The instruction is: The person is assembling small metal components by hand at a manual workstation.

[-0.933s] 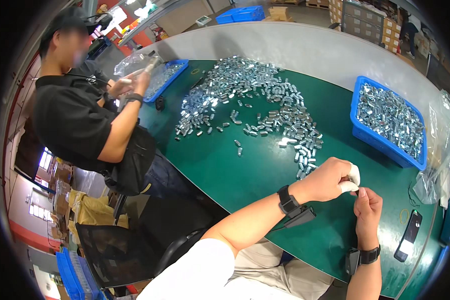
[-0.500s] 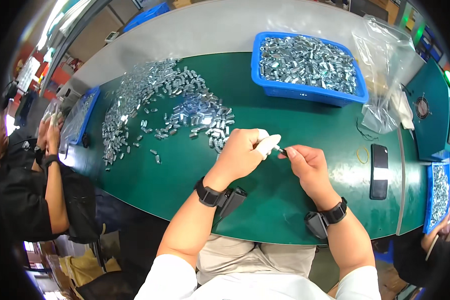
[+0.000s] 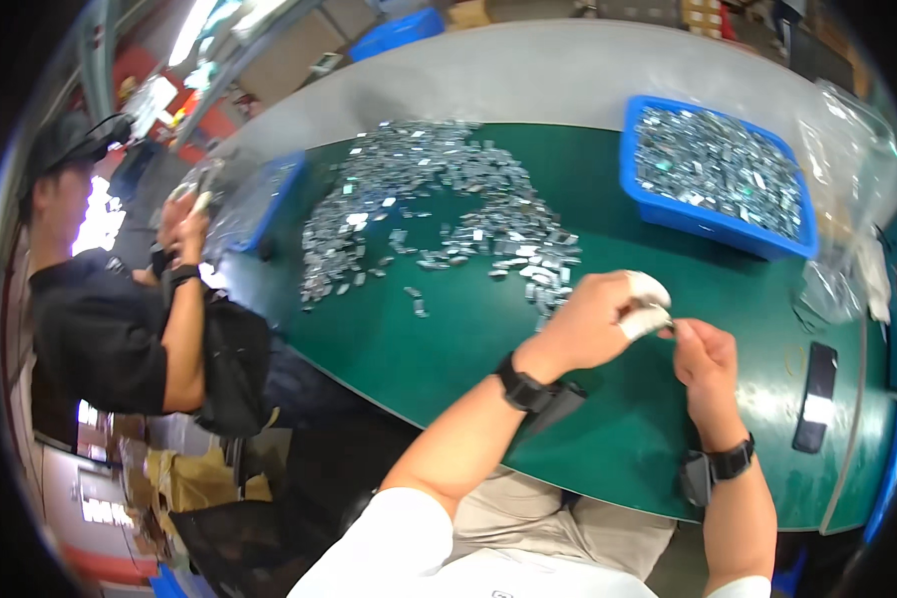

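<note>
My left hand is closed in a pinch over the green table, with white finger covers on thumb and forefinger. A small metal piece sits in its fingertips, mostly hidden. My right hand pinches a small dark piece that meets the left fingertips; blur hides its exact kind. To the left of my hands lies a spread pile of small silver metal pieces. The blue bin beyond my hands is filled with similar metal pieces.
A dark phone lies right of my right hand, near a rubber band. Clear plastic bags stand beside the blue bin. At left, a co-worker holds both hands up near another blue bin. A low grey partition borders the table.
My view has swung left, so the table, bins and my hands appear farther right. The two hands remain together, still pinching their pieces.
</note>
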`<action>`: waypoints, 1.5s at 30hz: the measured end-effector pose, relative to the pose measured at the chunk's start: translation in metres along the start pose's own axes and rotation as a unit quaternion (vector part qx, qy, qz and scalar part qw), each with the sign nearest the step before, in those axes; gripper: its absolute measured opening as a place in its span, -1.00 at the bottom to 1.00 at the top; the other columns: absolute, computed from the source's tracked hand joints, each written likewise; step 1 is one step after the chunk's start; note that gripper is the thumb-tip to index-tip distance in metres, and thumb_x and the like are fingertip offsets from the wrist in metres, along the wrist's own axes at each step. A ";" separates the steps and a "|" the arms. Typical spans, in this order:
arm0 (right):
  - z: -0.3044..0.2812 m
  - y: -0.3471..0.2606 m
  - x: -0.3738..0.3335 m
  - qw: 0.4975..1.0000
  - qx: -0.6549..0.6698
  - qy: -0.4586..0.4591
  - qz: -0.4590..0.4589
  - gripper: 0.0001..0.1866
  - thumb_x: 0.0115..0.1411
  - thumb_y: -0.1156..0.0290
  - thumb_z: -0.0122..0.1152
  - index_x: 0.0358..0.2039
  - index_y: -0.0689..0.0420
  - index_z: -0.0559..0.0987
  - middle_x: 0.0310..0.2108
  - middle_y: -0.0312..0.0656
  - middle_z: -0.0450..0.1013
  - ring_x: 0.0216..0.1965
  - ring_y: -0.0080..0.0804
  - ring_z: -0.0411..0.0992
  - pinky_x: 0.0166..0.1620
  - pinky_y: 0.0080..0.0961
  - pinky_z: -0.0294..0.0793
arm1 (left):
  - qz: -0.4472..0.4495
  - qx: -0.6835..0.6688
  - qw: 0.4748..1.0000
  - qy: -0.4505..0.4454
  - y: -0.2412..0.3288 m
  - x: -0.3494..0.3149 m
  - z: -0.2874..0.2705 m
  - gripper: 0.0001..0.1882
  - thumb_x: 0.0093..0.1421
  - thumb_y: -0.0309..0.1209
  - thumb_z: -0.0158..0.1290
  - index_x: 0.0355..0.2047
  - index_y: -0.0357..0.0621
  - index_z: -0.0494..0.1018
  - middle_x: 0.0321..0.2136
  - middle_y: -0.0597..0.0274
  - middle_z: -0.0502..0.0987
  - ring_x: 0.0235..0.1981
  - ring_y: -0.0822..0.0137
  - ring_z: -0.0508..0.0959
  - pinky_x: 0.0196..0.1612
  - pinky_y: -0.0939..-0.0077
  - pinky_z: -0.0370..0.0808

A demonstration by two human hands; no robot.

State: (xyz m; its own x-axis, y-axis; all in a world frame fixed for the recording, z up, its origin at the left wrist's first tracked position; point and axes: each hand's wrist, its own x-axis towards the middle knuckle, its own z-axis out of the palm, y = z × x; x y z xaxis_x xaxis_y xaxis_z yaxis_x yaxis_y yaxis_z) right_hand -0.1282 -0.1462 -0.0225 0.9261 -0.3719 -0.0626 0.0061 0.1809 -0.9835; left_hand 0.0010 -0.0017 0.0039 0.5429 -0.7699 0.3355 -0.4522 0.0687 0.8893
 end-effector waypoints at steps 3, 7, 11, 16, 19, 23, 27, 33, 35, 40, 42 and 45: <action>0.001 0.006 0.001 1.000 -0.021 -0.008 -0.015 -0.69 0.33 0.29 0.07 -0.37 0.28 0.62 -0.75 -0.58 0.14 -0.71 -0.83 -0.02 -0.62 -0.68 -0.14 | 0.007 0.027 1.000 -0.014 -0.003 -0.002 -0.003 -0.88 0.25 -0.43 0.06 -0.31 -0.24 0.50 -0.52 0.18 0.54 -0.51 0.35 0.55 -0.41 0.48 0.44; -0.003 0.009 0.001 0.999 -0.019 -0.020 -0.031 -0.68 0.34 0.29 0.06 -0.37 0.30 0.61 -0.76 -0.57 0.14 -0.72 -0.83 -0.02 -0.62 -0.69 -0.15 | 0.055 0.139 0.989 -0.018 -0.009 -0.001 0.002 -0.86 0.26 -0.42 0.05 -0.36 -0.26 0.47 -0.57 0.19 0.51 -0.55 0.33 0.51 -0.44 0.43 0.41; 0.001 0.010 0.001 0.999 -0.013 -0.012 -0.035 -0.67 0.34 0.29 0.06 -0.37 0.32 0.61 -0.76 -0.56 0.14 -0.72 -0.82 -0.03 -0.63 -0.69 -0.15 | 0.033 0.171 0.985 -0.012 -0.016 -0.003 -0.002 -0.87 0.25 -0.42 0.05 -0.38 -0.24 0.46 -0.59 0.25 0.49 -0.57 0.41 0.48 -0.49 0.44 0.36; -0.005 0.007 0.001 0.999 0.011 0.032 -0.022 -0.67 0.35 0.28 0.04 -0.37 0.29 0.58 -0.77 -0.54 0.12 -0.75 -0.79 -0.02 -0.66 -0.69 -0.13 | -0.128 -0.079 0.983 0.108 -0.017 0.005 0.007 -0.89 0.23 -0.41 0.08 -0.38 -0.19 0.48 -0.57 0.36 0.49 -0.53 0.54 0.47 -0.48 0.55 0.37; -0.001 0.004 0.005 1.000 0.002 0.007 0.011 -0.69 0.35 0.29 0.03 -0.34 0.28 0.59 -0.76 -0.56 0.12 -0.74 -0.80 -0.01 -0.65 -0.68 -0.12 | -0.131 -0.133 0.969 0.163 -0.006 0.018 0.002 -0.90 0.21 -0.41 0.12 -0.35 -0.17 0.49 -0.54 0.39 0.51 -0.52 0.56 0.48 -0.45 0.62 0.41; -0.001 0.005 0.004 1.000 0.013 0.003 0.019 -0.70 0.36 0.30 0.02 -0.30 0.28 0.59 -0.75 -0.57 0.11 -0.72 -0.81 -0.02 -0.63 -0.68 -0.12 | -0.088 -0.085 0.979 0.163 0.012 0.066 -0.013 -0.86 0.25 -0.49 0.03 -0.20 -0.21 0.50 -0.41 0.31 0.58 -0.47 0.53 0.51 -0.41 0.66 0.43; -0.002 0.002 0.005 0.998 0.049 -0.029 0.008 -0.69 0.37 0.30 0.01 -0.29 0.29 0.60 -0.75 -0.57 0.11 -0.71 -0.80 -0.04 -0.62 -0.69 -0.12 | -0.061 -0.150 0.972 0.172 0.018 0.105 -0.010 -0.81 0.28 -0.45 0.00 -0.13 -0.20 0.50 -0.36 0.26 0.59 -0.49 0.51 0.50 -0.43 0.63 0.42; -0.003 0.003 0.003 0.998 0.064 -0.025 0.008 -0.69 0.37 0.28 0.02 -0.28 0.28 0.60 -0.74 -0.58 0.10 -0.70 -0.80 -0.05 -0.61 -0.69 -0.12 | -0.254 0.012 0.959 0.128 0.001 0.044 -0.034 -0.74 0.26 -0.42 0.03 -0.07 -0.25 0.50 -0.25 0.19 0.61 -0.40 0.45 0.53 -0.31 0.52 0.47; -0.004 0.002 0.003 0.998 0.063 -0.027 0.007 -0.69 0.37 0.28 0.03 -0.28 0.28 0.60 -0.74 -0.58 0.10 -0.70 -0.80 -0.05 -0.61 -0.69 -0.12 | -0.260 0.081 0.955 0.117 -0.002 0.024 -0.034 -0.75 0.22 -0.43 0.07 -0.12 -0.24 0.52 -0.27 0.17 0.61 -0.39 0.41 0.54 -0.29 0.49 0.48; -0.005 0.001 0.005 0.998 0.052 -0.030 0.012 -0.68 0.37 0.26 0.03 -0.29 0.27 0.60 -0.74 -0.57 0.10 -0.70 -0.80 -0.05 -0.61 -0.69 -0.12 | -0.170 0.358 0.912 0.106 -0.028 0.003 -0.044 -0.82 0.07 -0.49 0.16 -0.29 -0.24 0.55 -0.31 0.05 0.58 -0.32 0.16 0.56 -0.26 0.27 0.50; -0.004 0.002 0.006 0.998 0.049 -0.033 0.009 -0.68 0.37 0.27 0.03 -0.29 0.27 0.60 -0.75 -0.57 0.09 -0.70 -0.80 -0.05 -0.61 -0.69 -0.12 | -0.127 0.427 0.888 0.112 -0.034 0.001 -0.047 -0.84 0.03 -0.50 0.17 -0.34 -0.25 0.56 -0.31 0.01 0.57 -0.29 0.07 0.56 -0.26 0.19 0.51; 0.002 0.004 0.006 1.000 0.014 -0.016 0.013 -0.68 0.37 0.27 0.02 -0.31 0.27 0.60 -0.76 -0.56 0.09 -0.72 -0.80 -0.04 -0.62 -0.69 -0.12 | -0.118 0.473 0.869 0.087 -0.040 0.001 -0.045 -0.86 -0.07 -0.57 0.11 -0.42 -0.25 0.53 -0.35 -0.05 0.52 -0.22 -0.05 0.52 -0.22 0.09 0.51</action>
State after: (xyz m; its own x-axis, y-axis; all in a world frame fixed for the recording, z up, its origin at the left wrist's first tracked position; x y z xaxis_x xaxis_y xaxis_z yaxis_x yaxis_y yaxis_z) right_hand -0.1215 -0.1457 -0.0264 0.9378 -0.3373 -0.0826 -0.0080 0.2167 -0.9762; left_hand 0.0516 0.0236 -0.0176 0.7612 -0.5787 0.2928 -0.6482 -0.6939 0.3136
